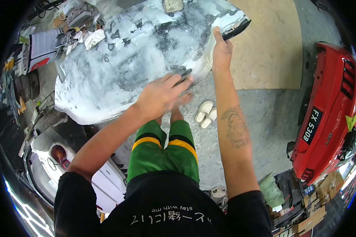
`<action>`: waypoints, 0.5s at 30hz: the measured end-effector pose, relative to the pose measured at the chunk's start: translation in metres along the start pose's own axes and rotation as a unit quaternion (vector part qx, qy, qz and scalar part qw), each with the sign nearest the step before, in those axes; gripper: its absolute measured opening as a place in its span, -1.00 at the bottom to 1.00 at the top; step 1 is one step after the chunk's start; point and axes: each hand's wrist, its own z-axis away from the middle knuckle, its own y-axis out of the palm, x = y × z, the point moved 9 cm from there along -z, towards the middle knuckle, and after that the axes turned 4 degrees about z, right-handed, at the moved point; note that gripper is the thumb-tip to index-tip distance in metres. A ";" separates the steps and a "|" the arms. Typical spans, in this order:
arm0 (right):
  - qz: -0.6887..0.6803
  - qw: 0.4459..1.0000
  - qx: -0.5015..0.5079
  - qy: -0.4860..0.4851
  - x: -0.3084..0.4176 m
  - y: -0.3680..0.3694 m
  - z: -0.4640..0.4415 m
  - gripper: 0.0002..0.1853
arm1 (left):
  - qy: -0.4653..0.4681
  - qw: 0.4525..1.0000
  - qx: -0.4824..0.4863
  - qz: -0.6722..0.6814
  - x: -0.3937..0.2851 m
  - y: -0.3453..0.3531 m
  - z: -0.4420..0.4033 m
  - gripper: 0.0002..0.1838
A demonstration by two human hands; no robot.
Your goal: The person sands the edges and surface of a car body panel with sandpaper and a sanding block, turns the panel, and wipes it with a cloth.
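Note:
A large car body panel (146, 51), blotched with white and grey filler, lies in front of me. My left hand (162, 93) is pressed near the panel's near edge, with its fingers wrapped round a dark sanding block (184, 75); the hand is slightly blurred and hides part of it. At the panel's right end my right hand (222, 51) grips the edge, thumb on top and fingers partly hidden beneath. A black strip (238, 29) shows along the panel's edge beside that thumb.
A beige board (265, 47) lies to the right, and cream slippers (205, 112) rest on the concrete floor. Farther right is a red bumper (330, 114) with a number plate. A labelled tin (43, 47) and a white cloth (95, 38) are at upper left; cardboard boxes (324, 189) lie lower right.

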 end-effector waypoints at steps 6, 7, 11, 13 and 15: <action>-0.213 0.975 0.064 0.015 -0.009 0.012 -0.009 -0.32 | -0.019 0.999 -0.030 -0.026 0.002 -0.002 -0.052 -0.39; -0.119 0.992 0.030 0.010 -0.007 0.004 -0.010 -0.27 | -0.017 0.999 -0.033 -0.028 -0.001 -0.004 -0.041 -0.39; -0.072 0.996 -0.015 -0.045 0.004 -0.002 -0.005 -0.26 | 0.004 0.999 -0.014 -0.032 -0.002 0.002 -0.034 -0.39; -0.140 0.990 0.025 -0.008 -0.006 0.005 -0.007 -0.27 | 0.020 0.998 -0.053 -0.033 0.006 -0.001 -0.062 -0.36; -0.206 0.976 0.067 0.012 -0.005 0.008 -0.004 -0.31 | 0.005 0.996 -0.093 0.001 0.013 -0.012 -0.090 -0.33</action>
